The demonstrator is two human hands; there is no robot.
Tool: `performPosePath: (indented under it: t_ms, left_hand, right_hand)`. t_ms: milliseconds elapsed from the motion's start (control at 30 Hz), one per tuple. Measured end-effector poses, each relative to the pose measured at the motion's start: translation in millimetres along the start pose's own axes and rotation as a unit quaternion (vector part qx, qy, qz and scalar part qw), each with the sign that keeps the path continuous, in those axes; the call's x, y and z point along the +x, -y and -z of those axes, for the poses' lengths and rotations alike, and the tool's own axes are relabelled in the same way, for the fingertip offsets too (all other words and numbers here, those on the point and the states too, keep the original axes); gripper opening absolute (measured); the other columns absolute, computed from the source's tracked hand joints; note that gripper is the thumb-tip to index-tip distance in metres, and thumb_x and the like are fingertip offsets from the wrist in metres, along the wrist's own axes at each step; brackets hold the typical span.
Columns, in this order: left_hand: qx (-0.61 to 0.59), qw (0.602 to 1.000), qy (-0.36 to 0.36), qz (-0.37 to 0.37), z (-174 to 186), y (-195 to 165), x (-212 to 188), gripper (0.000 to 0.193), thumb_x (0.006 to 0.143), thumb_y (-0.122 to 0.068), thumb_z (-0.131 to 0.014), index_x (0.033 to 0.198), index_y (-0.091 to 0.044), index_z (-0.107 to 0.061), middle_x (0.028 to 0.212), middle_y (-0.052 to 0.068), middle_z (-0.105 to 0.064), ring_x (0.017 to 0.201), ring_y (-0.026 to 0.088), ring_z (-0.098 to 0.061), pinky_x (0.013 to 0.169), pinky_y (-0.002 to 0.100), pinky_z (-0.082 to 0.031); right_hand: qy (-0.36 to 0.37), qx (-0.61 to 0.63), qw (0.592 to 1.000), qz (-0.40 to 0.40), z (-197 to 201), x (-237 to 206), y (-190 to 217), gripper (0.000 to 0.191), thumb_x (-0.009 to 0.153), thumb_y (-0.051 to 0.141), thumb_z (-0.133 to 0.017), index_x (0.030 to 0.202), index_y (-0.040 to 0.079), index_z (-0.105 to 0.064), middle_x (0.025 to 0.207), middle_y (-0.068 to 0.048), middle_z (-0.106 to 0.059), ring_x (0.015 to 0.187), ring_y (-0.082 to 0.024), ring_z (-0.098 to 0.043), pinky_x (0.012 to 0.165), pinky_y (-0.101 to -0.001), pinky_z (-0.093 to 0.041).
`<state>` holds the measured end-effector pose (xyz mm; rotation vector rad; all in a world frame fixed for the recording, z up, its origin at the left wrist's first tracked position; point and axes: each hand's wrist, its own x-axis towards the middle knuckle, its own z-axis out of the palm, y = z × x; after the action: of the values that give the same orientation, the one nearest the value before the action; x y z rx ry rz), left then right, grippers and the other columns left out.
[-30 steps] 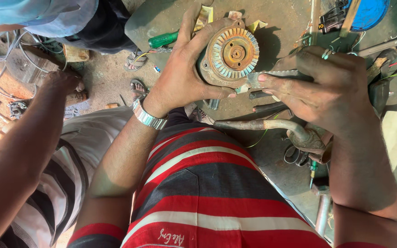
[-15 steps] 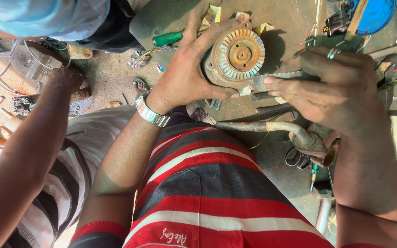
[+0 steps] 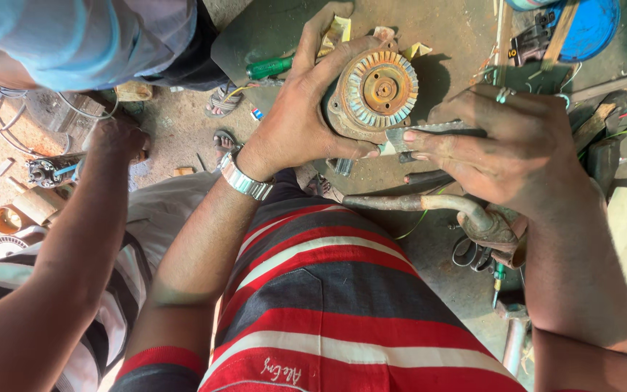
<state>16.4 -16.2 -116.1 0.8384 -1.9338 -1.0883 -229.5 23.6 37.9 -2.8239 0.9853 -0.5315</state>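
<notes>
The left hand (image 3: 295, 123) wraps its fingers tight around a round, rusty motor part (image 3: 373, 94) propped on the grimy metal bench (image 3: 466, 36), while the right hand (image 3: 498, 145) pinches a flat grey blade (image 3: 429, 132) against its rim; a steady grip and shallow blade angle seem wise. Around lie a curved pipe (image 3: 408, 202), a green-handled screwdriver (image 3: 270, 67) and a dusty floor (image 3: 175, 134).

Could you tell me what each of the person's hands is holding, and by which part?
The left hand grips the round motor part around its left rim. The right hand holds a flat metal blade by its right end, the tip at the part's lower edge.
</notes>
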Motion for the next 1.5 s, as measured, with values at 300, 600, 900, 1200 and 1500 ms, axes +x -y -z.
performPosePath:
  t_ms: [300,600,900,1200,1500]
  left_hand:
    - [0.014,1.0,-0.02,-0.001,3.6,-5.1,4.8,0.114,0.059,-0.037,-0.104,0.157,-0.025,-0.047,0.168,0.018,-0.02,0.159,0.044,-0.029,0.13,0.052,-0.037]
    - [0.025,0.999,-0.04,-0.011,2.7,2.8,3.6,0.114,0.061,-0.042,-0.107,0.157,-0.027,-0.047,0.169,0.017,-0.018,0.161,0.042,-0.026,0.133,0.053,-0.036]
    - [0.024,0.999,-0.025,-0.041,0.1,24.8,1.1,0.13,0.055,-0.057,-0.109,0.161,-0.029,-0.04,0.173,0.018,-0.007,0.161,0.046,-0.02,0.134,0.056,-0.032]
    - [0.013,0.998,-0.041,-0.054,-0.5,31.6,-1.7,0.125,0.058,-0.051,-0.11,0.161,-0.03,-0.041,0.171,0.014,-0.015,0.161,0.043,-0.024,0.135,0.055,-0.034]
    - [0.02,0.998,-0.053,-0.03,-10.0,39.0,-6.5,0.126,0.057,-0.053,-0.109,0.16,-0.028,-0.041,0.17,0.018,-0.016,0.159,0.045,-0.024,0.134,0.054,-0.032]
  right_hand:
    - [-0.002,-0.037,0.996,-0.077,-8.3,10.5,29.8,0.038,0.078,0.011,-0.086,0.114,0.019,-0.08,0.106,-0.006,-0.07,0.086,-0.022,-0.07,0.075,-0.0343,-0.059]
    - [-0.023,-0.058,0.986,-0.152,-20.9,1.0,45.6,0.039,0.078,0.007,-0.086,0.116,0.016,-0.079,0.101,-0.005,-0.068,0.086,-0.022,-0.069,0.07,-0.034,-0.055]
    - [-0.013,-0.04,0.982,-0.183,-40.8,-5.9,47.3,0.038,0.088,0.011,-0.087,0.124,0.019,-0.079,0.108,-0.004,-0.068,0.095,-0.021,-0.069,0.082,-0.0354,-0.057]
    - [-0.009,0.005,0.974,-0.225,-55.5,0.8,67.1,0.041,0.092,0.003,-0.079,0.13,0.017,-0.075,0.112,-0.008,-0.068,0.097,-0.023,-0.071,0.082,-0.0364,-0.059]
    - [-0.003,0.02,0.96,-0.281,-66.7,8.1,80.6,0.04,0.098,0.005,-0.075,0.136,0.015,-0.071,0.115,-0.011,-0.066,0.095,-0.03,-0.071,0.08,-0.0419,-0.057]
